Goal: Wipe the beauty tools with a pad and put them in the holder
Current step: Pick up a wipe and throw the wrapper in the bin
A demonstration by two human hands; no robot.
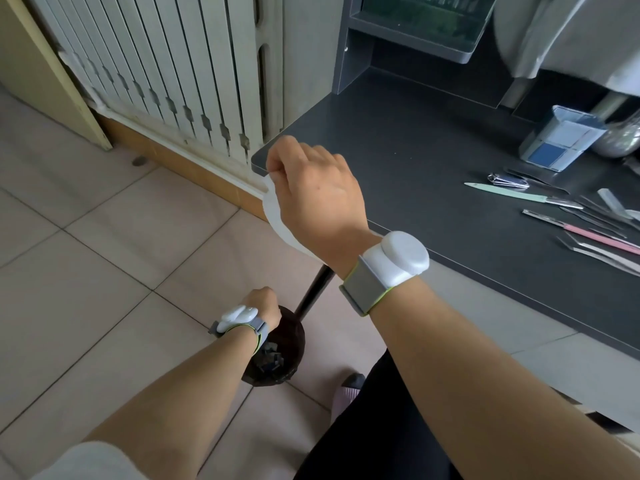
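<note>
My right hand hangs over the left corner of the dark desk, pinching a white pad that droops below the fingers. My left hand reaches down to the rim of a dark bin on the floor; its fingers are hidden behind the wrist. Several beauty tools lie on the desk at the right: a mint nail file, nail clippers, a pink-handled tool and tweezers. No holder can be made out for certain.
A blue and white box stands at the desk's back right beside a shiny metal vessel. A grey shelf unit sits at the back. A white radiator lines the wall. The bin holds dark scraps. The floor is tiled.
</note>
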